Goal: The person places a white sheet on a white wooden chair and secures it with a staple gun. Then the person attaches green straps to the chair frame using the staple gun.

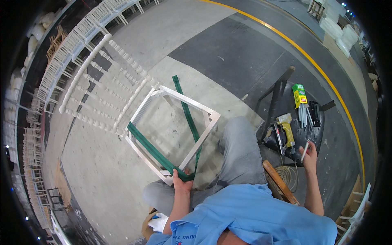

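A white chair frame with turned spindles lies before me, its seat square and bare in the middle. A green strap runs along its left rail, then loops at the near corner. Its loose end crosses over the opening to the far side. At the near corner, my left hand is closed on the green strap, pressing it to the rail. To the right, my right hand pinches a short, slim white stick. Just beside that hand, a yellow air stapler rests on a dark stool.
A green and yellow box, grey staple strips and a black tool share the stool. Below it lie a coiled hose and a wooden bar. Rows of white chairs line the left.
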The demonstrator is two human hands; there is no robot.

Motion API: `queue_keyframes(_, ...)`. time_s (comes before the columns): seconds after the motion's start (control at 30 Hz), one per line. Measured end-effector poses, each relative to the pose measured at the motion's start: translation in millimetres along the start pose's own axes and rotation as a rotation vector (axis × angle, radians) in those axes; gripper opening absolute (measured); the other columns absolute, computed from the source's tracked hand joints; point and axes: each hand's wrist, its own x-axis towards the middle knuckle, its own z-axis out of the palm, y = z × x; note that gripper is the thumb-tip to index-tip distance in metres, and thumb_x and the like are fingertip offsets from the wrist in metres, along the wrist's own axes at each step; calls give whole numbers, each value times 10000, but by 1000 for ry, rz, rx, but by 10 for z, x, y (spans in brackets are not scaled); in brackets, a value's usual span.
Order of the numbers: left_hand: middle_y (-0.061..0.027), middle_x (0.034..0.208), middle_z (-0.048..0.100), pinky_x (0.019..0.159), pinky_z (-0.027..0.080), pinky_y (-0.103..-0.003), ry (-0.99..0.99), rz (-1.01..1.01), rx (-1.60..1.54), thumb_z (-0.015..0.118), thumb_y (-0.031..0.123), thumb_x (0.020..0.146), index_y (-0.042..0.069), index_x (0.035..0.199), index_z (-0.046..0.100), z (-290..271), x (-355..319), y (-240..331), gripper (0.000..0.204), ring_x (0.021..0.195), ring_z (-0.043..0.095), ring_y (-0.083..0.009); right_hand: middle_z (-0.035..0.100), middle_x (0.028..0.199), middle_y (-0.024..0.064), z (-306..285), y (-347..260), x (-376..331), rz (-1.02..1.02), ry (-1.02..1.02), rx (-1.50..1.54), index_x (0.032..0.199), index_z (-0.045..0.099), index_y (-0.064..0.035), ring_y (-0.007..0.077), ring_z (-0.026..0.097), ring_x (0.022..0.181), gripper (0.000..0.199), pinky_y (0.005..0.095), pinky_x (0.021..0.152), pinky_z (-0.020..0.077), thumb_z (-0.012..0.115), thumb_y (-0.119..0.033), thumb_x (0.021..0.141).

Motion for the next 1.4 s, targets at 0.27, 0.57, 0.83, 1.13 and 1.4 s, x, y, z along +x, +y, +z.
queue_keyframes(0.27, -133, 940, 733, 721, 576, -388, -228, 203, 262, 494, 243, 1075, -10, 1158, 586, -298, -310, 525, 282, 767, 687, -264, 695, 1063, 153, 1903, -1867, -252, -785, -672, -328, 1221, 625, -97, 341, 685, 887, 552, 411, 781, 534, 845, -362, 789)
queue_keyframes(0.57, -183, 949, 736, 716, 622, -337, -288, 278, 359, 513, 152, 1053, -76, 1098, 626, -463, -583, 1045, 259, 772, 733, -239, 649, 997, 69, 3809, -1788, -1158, -1645, -1208, -615, 1167, 645, -208, 269, 643, 998, 483, 417, 835, 429, 771, -503, 806)
queue_keyframes(0.83, -160, 966, 743, 674, 593, -312, -333, 307, 307, 525, 147, 1048, -57, 1091, 640, -558, -527, 1045, 239, 767, 727, -217, 635, 969, 54, 4230, -1688, -1373, -1776, -1274, -668, 1164, 652, -234, 261, 635, 975, 452, 417, 851, 391, 771, -490, 811)
queue_keyframes(1.13, -177, 962, 733, 681, 600, -326, -333, 302, 201, 547, 117, 1032, -44, 1036, 639, -488, -493, 962, 185, 759, 712, -231, 624, 978, 84, 4203, -1588, -1328, -1779, -1341, -745, 1163, 661, -236, 260, 639, 992, 399, 423, 861, 391, 740, -433, 826)
queue_keyframes(1.4, -171, 974, 729, 697, 614, -327, -404, 299, 266, 540, 104, 1035, -40, 1127, 602, -537, -569, 827, 181, 742, 710, -220, 629, 932, 55, 4595, -1455, -1507, -1962, -1297, -591, 1124, 676, -265, 254, 645, 887, 330, 421, 794, 384, 724, -386, 820)
